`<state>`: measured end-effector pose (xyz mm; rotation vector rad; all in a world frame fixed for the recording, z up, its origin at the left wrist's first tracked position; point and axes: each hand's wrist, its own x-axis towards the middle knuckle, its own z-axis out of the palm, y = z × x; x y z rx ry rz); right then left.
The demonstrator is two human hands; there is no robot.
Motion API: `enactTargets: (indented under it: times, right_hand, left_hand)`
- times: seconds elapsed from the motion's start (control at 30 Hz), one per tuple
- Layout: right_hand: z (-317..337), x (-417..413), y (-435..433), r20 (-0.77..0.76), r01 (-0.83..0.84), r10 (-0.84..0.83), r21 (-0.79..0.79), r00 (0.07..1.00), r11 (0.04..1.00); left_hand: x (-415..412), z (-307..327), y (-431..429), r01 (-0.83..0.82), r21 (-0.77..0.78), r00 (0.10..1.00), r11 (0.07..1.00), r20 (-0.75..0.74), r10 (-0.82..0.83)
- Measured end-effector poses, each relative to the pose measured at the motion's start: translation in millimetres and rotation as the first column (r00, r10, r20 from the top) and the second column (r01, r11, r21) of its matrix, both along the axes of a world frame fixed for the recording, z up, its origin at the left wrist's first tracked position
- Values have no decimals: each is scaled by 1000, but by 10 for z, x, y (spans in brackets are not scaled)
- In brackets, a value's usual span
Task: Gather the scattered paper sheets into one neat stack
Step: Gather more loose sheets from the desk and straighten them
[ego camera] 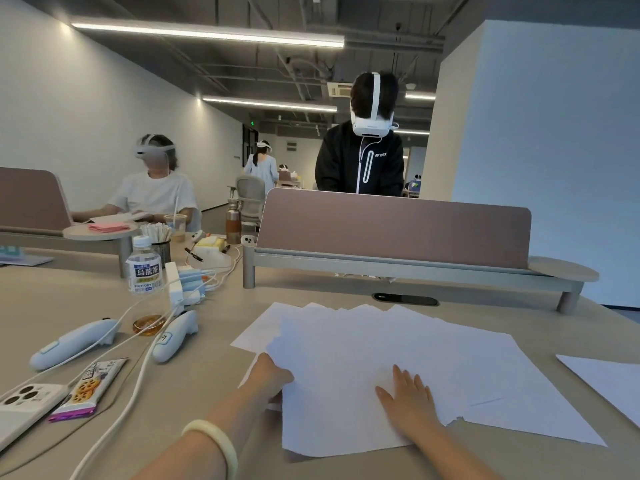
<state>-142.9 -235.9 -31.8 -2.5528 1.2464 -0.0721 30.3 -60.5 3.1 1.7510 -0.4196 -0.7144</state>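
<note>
Paper sheets (346, 344) lie fanned beneath our right hand (408, 398), its fingers flat and slightly apart. Our left hand (270, 375) reaches under their edge, where its fingers are hidden, so we cannot tell their state.

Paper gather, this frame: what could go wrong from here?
1. The lone sheet at far right lies apart from the fanned sheets; it may get missed.
2. The right hand presses flat on the fan while the left hand grips its edge; pulling could crease or skew sheets.
</note>
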Motion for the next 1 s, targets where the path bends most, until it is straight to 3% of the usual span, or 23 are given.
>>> enactTargets:
  times: [0.13, 0.27, 0.43, 0.6, 0.7, 0.8, 0.9, 1.0]
  right_hand:
    - [90, 13, 29, 109, -44, 25, 174, 994, 984]
    - [168, -78, -1, 319, -111, -8, 352, 948, 929]
    - [257, -179, -33, 485, -115, -115, 420, 867, 900]
    - [340, -193, -53, 617, -64, -244, 433, 748, 899]
    - [388, -126, -78, 661, -146, -393, 605, 639, 782]
    - [501, -93, -62, 654, -293, -417, 699, 632, 652]
    - [569, -45, -67, 700, -303, -410, 657, 585, 690]
    - [644, -28, -80, 753, -212, -401, 570, 521, 794]
  left_hand:
    - [-132, -2, 6, 75, -123, 994, 990, -65, -84]
    - [-138, -68, -30, 66, -111, 990, 992, -117, -79]
    - [-222, -49, 5, -32, -155, 994, 987, -106, 16]
    - [-202, -22, 144, -115, -339, 991, 934, -102, 85]
    - [-177, 2, 213, -101, -397, 994, 912, -81, 75]
    - [-177, 26, 293, -50, -400, 998, 915, -56, 31]
    - [-226, 74, 351, 110, -401, 991, 909, -28, -132]
    - [-185, 104, 329, 147, -379, 989, 913, 31, -147]
